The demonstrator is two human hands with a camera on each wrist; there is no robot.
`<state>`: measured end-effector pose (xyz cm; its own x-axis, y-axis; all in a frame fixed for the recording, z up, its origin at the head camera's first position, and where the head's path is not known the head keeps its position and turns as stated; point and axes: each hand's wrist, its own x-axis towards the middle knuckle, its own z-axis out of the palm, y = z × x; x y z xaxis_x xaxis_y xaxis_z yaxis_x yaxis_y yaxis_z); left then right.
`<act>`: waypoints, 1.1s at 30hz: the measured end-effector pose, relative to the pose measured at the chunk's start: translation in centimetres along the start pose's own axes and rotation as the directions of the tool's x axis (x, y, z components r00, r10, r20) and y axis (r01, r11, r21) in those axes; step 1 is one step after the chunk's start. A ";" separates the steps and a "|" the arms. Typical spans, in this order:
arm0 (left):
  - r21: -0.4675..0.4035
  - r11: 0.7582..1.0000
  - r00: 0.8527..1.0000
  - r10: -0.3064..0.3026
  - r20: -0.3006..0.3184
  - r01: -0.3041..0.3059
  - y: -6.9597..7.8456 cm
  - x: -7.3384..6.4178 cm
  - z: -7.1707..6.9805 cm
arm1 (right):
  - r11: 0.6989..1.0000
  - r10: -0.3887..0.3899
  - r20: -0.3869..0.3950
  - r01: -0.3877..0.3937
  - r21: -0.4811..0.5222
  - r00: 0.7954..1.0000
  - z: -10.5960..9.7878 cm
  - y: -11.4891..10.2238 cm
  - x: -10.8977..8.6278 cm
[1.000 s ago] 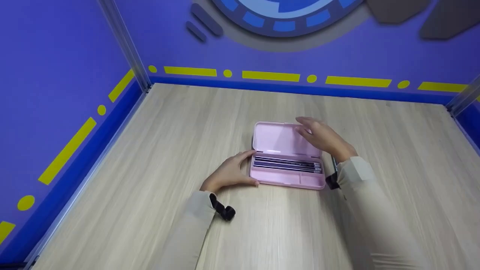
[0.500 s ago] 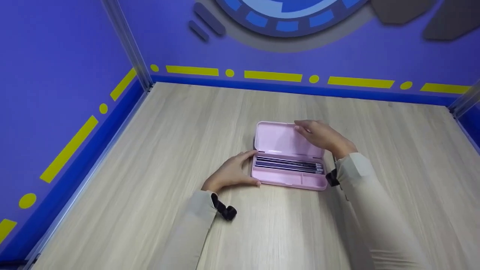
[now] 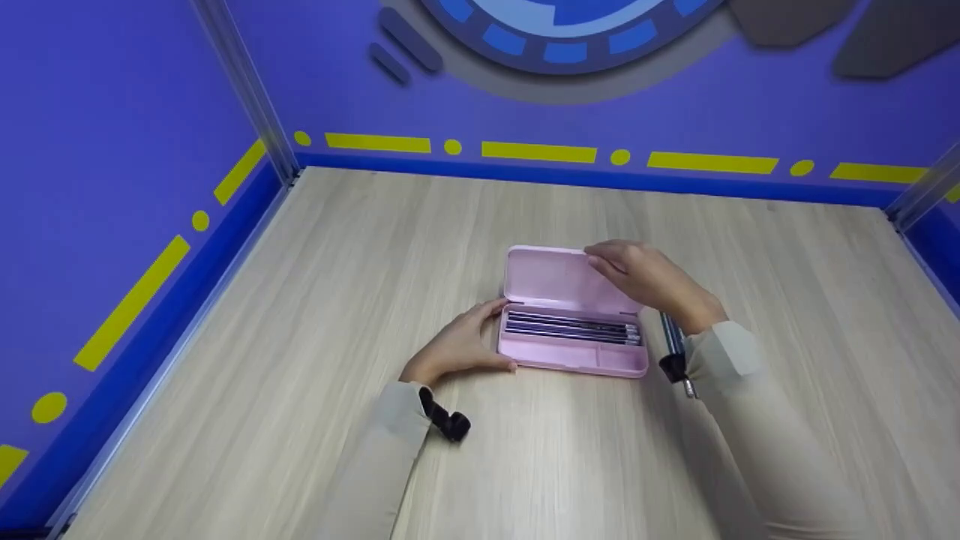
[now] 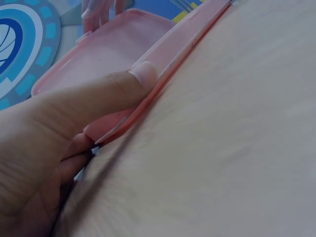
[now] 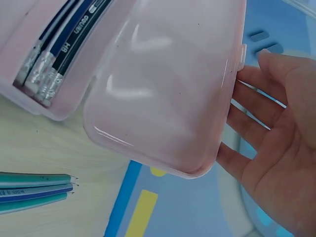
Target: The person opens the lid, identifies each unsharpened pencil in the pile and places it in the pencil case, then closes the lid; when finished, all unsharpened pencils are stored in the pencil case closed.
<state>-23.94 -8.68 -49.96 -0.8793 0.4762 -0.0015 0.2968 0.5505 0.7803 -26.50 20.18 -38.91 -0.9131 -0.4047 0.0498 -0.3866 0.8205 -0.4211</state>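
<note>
A pink pencil case (image 3: 574, 362) lies with its lid (image 3: 551, 277) raised. Several dark pencils with silver ends (image 3: 574, 328) fill its rear compartment; the front compartments hold nothing visible. My left hand (image 3: 459, 345) grips the case's left end, thumb on the front wall and fingers around the back corner. In the left wrist view the thumb (image 4: 143, 74) presses along that wall. My right hand (image 3: 649, 277) is at the lid's free edge, with its fingers (image 5: 256, 98) fairly straight against the outer side and the thumb apart from the lid.
Several green and blue pens (image 5: 34, 190) lie on the wooden table (image 3: 375, 247) to the right of the case, partly hidden by the right wrist in the head view. Blue walls (image 3: 450, 90) stand behind and at the left. Black straps (image 3: 450, 424) hang at the wrists.
The lid has tilted up a little toward the case, with my right hand moving along with it. More of the pens beside the right wrist shows. The left hand keeps its place.
</note>
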 end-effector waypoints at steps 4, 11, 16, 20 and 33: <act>-0.003 1.000 1.000 0.009 -0.002 -0.009 0.0 0.0 0.0 | 0.999 -0.046 -0.033 0.047 0.011 0.998 -0.1 -0.2 -0.9; -0.010 1.000 1.000 0.014 0.000 -0.014 0.0 0.1 0.0 | 0.993 -0.108 -0.059 0.111 0.045 0.992 -0.2 -0.5 -2.2; 0.007 1.000 1.000 0.023 0.001 -0.023 -0.1 0.1 0.1 | 0.986 -0.134 -0.032 0.136 0.092 0.990 0.1 -0.7 -3.2; 0.013 0.999 0.999 0.037 -0.002 -0.037 -0.1 0.1 0.1 | 0.983 -0.148 0.005 0.146 0.115 0.989 0.6 -0.8 -4.0; 0.018 1.000 1.000 -0.012 0.008 0.012 -0.1 -0.1 -0.1 | 0.959 -0.278 0.054 0.275 0.066 0.959 2.5 -0.8 -5.5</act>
<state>-23.94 -8.86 -50.02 -0.8797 0.4752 -0.0160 0.2931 0.5685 0.7687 -20.84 20.75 -41.11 -0.7610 -0.6383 0.1163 -0.6132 0.6491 -0.4501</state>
